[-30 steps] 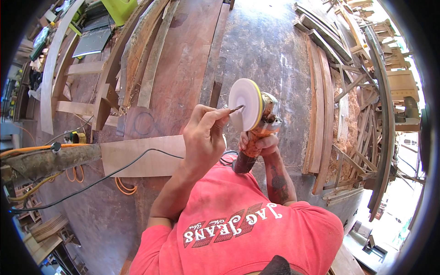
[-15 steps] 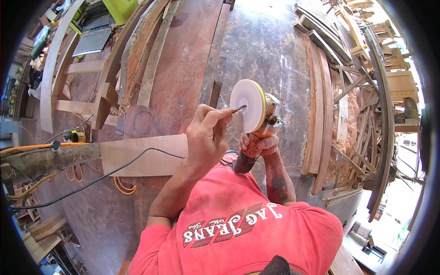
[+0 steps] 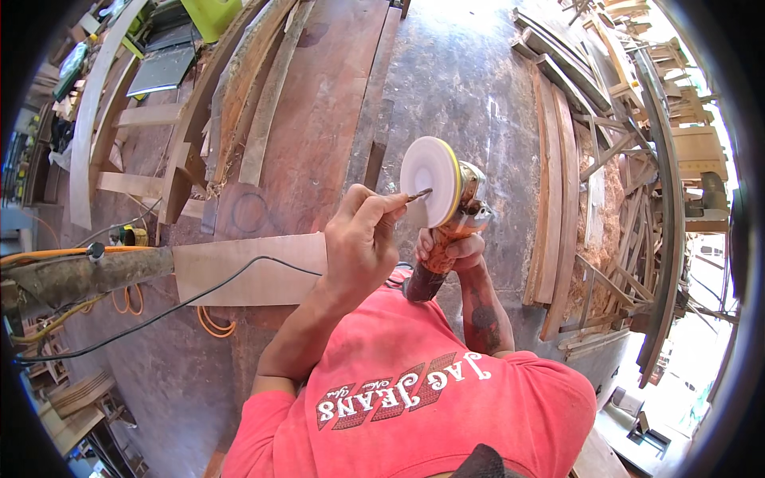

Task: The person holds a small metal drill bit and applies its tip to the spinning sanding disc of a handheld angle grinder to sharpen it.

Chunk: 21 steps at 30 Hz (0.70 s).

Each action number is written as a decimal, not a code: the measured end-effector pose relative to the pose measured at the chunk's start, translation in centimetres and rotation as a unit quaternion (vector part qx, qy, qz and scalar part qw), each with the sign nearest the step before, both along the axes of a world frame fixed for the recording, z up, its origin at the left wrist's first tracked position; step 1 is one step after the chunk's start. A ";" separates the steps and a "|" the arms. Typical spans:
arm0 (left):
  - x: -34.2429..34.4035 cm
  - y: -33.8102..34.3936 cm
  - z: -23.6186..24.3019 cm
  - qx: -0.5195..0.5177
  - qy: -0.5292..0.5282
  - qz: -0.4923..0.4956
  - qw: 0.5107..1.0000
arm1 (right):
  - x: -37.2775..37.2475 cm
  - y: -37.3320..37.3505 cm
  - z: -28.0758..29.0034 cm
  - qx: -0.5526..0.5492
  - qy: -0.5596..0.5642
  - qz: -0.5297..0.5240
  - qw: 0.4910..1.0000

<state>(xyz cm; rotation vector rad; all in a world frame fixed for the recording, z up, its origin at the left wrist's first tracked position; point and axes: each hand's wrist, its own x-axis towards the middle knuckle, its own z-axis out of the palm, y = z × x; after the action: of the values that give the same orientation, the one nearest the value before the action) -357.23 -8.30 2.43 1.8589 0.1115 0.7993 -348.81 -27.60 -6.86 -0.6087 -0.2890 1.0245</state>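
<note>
In my right hand (image 3: 466,252) I hold an orange angle grinder (image 3: 440,253), its dark rear end resting close against my red shirt. The fingers wrap round the grinder's body. A pale round sanding disc (image 3: 425,163) with a yellow rim is fitted to its head and faces left. My left hand (image 3: 362,239) pinches a thin, dark drill bit (image 3: 419,194) between thumb and fingertips. The bit's far end lies at the face of the disc, right about its middle. Whether the two touch, I cannot tell.
A flat pale board (image 3: 239,272) lies left of my left arm, with a black cable (image 3: 211,291) running across it. Planks (image 3: 550,199) and wood scraps line the right side. A wooden frame (image 3: 143,187) and long timbers stand at the far left.
The drill bit has shifted slightly to the right and down across the disc's face, its angle a little changed. My left hand has moved slightly with it; the grinder stays almost still.
</note>
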 end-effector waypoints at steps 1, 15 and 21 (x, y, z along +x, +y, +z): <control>0.0 0.0 0.0 0.004 0.000 0.000 1.000 | 0.0 0.0 0.0 0.000 0.000 0.000 1.000; 0.0 -0.3 -0.6 0.015 0.010 -0.001 1.000 | 0.0 0.0 0.1 -0.011 -0.008 -0.016 1.000; 0.1 -0.2 -1.0 0.023 -0.015 -0.016 0.999 | 0.0 0.0 0.1 -0.010 -0.002 -0.023 1.000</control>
<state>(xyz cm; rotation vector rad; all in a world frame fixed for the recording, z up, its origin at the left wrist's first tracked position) -357.14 -8.49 1.43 1.8858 0.0440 0.8137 -348.76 -27.59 -6.78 -0.6322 -0.2669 0.9825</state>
